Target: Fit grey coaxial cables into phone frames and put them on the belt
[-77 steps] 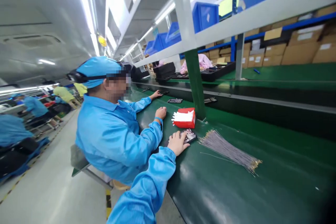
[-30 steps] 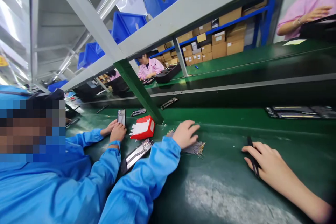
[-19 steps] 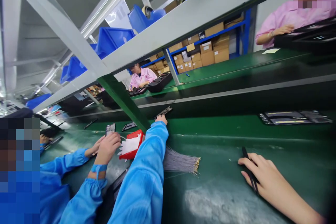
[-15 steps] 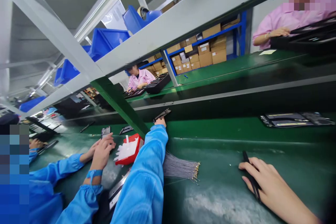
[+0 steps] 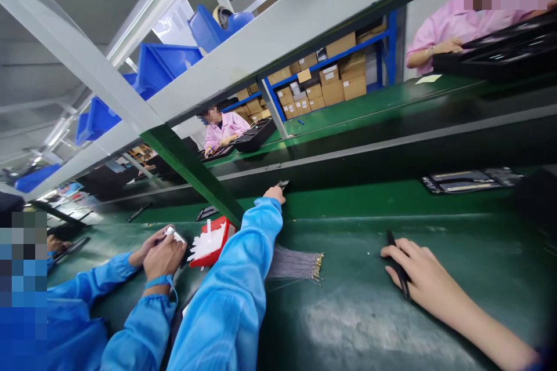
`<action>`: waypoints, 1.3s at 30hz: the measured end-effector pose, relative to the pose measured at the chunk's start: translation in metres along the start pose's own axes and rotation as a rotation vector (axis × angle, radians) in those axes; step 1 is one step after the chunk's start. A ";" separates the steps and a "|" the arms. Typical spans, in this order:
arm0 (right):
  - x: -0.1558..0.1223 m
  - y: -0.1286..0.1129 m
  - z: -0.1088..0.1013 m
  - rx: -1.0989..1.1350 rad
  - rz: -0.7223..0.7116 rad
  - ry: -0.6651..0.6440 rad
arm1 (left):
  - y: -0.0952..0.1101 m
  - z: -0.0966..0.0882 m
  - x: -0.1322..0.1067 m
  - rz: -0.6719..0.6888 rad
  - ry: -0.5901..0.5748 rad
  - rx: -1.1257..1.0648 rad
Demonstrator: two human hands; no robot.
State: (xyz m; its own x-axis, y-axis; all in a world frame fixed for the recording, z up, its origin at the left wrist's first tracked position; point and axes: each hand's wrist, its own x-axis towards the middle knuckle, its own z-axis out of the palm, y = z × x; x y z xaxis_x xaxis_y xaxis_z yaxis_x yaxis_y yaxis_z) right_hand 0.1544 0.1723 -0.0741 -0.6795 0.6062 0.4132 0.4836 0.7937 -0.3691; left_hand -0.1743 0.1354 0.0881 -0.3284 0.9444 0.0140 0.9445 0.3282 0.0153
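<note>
My left hand, in a blue sleeve, reaches far forward to the dark belt strip beyond the bench. It is closed on a phone assembly, mostly hidden behind the fingers. My right hand hovers over or rests on the green bench, fingers curled round a slim black tool that looks like tweezers. Between my arms lies a bundle of thin grey cables with gold-coloured ends. A red bin of white strips stands left of my sleeve.
On the left, a co-worker's hands hold a phone part. Several phone assemblies lie on the green ledge at the right. A green post rises close beside my left arm. Across the line, a person in pink handles black trays.
My left hand has shifted slightly right, now covering more of the phone assembly. The view has moved a little. My right hand keeps its hold on the black tool.
</note>
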 end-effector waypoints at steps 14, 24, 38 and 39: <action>0.000 -0.043 -0.020 -0.295 -0.145 0.093 | 0.083 0.074 -0.115 0.715 0.011 0.045; -0.006 -0.067 -0.020 -0.092 -0.071 -0.027 | 0.038 0.082 -0.110 0.681 0.110 0.031; -0.007 -0.074 -0.035 0.570 0.225 0.120 | 0.103 0.107 -0.113 0.746 0.084 -0.464; -0.006 -0.074 -0.036 0.565 0.221 0.123 | 0.102 0.108 -0.114 0.747 0.082 -0.469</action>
State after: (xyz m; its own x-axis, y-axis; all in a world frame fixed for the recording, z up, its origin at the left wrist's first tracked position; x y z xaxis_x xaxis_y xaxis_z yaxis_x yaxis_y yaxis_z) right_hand 0.1428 0.1117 -0.0190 -0.5118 0.7815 0.3568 0.2161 0.5190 -0.8270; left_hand -0.0389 0.0631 -0.0200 0.3560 0.8987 0.2560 0.8169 -0.4323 0.3818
